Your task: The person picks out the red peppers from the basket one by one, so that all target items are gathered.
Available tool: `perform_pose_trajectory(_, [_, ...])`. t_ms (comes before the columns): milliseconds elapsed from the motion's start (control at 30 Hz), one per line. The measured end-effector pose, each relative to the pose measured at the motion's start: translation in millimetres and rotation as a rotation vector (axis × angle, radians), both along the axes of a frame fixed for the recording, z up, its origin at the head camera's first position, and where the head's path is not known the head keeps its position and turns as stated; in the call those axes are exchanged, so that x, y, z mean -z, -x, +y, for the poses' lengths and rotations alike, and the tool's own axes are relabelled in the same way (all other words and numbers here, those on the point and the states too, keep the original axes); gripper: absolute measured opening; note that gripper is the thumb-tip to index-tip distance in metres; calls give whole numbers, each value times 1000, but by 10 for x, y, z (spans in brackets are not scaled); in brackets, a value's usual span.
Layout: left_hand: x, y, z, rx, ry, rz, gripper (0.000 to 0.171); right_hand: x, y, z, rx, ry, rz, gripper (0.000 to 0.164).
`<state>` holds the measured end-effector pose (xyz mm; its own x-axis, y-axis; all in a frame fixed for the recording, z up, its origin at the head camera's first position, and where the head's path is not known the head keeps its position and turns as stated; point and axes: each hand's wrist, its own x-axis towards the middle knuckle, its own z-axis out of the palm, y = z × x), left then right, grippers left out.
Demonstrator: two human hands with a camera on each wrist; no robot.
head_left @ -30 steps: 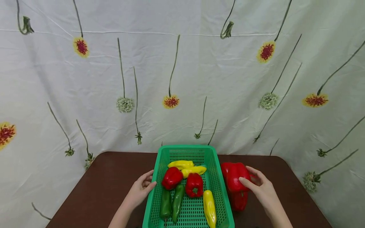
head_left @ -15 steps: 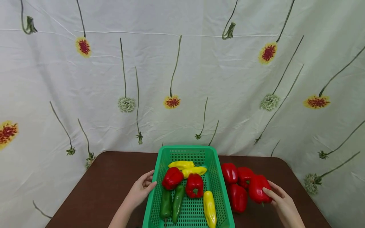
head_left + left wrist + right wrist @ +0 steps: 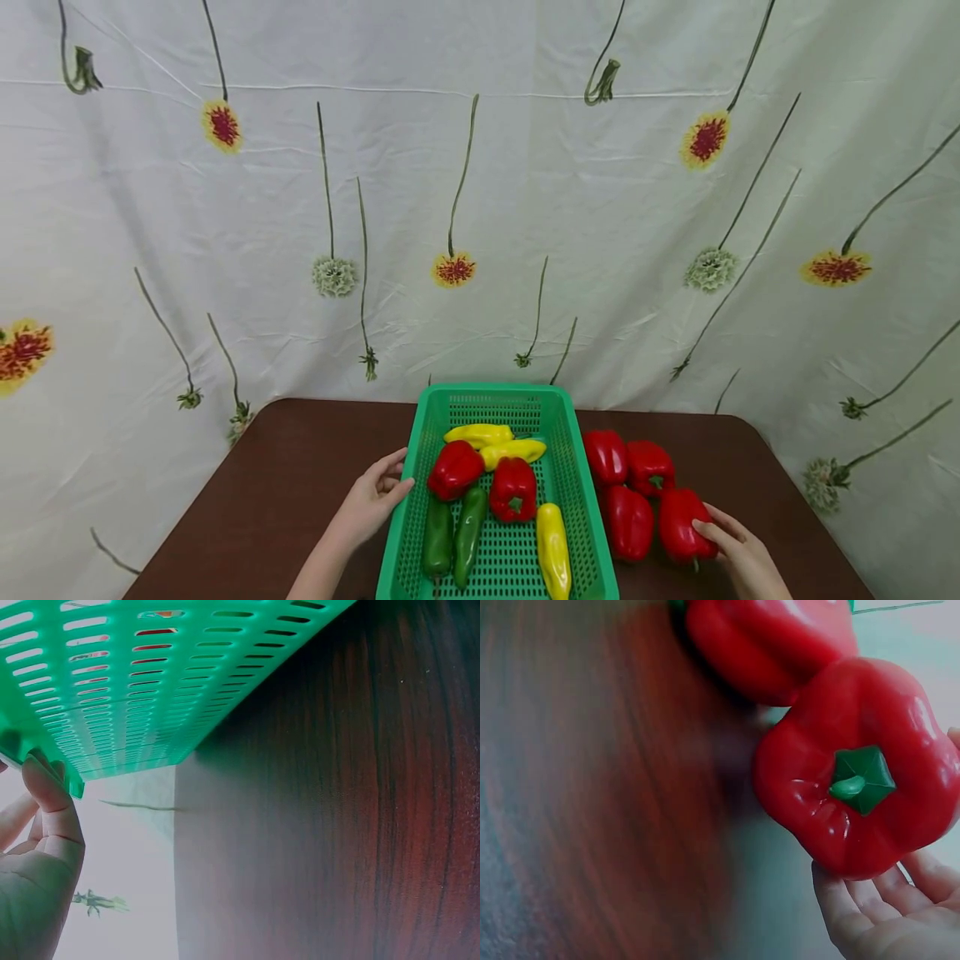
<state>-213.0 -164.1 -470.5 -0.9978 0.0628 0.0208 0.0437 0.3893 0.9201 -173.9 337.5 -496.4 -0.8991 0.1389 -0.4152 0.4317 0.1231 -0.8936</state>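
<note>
My right hand [image 3: 742,557] holds a red bell pepper [image 3: 683,527] low over the right of the table, fingers and thumb around its side. In the right wrist view its green stem faces the camera, and it meets another red pepper [image 3: 772,645]. Three more red bell peppers lie beside the basket, among them one at the front [image 3: 628,523] and one at the back [image 3: 649,467]. My left hand [image 3: 371,504] grips the left rim of the green basket [image 3: 396,533]. In the left wrist view the thumb [image 3: 46,784] presses against that rim.
Inside the basket lie two red bell peppers, one of them on the left [image 3: 454,471], two green peppers [image 3: 468,533], and several yellow peppers, one at the front right [image 3: 553,550]. The brown table [image 3: 300,458] ends at a flowered cloth [image 3: 480,192].
My right hand has carried the red bell pepper right and toward me, from above the other peppers down beside them. The left hand stays at the basket's rim.
</note>
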Motion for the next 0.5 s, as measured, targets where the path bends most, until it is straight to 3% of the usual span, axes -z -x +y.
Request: perform_pose_trajectory(500, [3, -18, 3, 0, -9, 1, 53, 102, 33, 14, -36, -2, -42, 87])
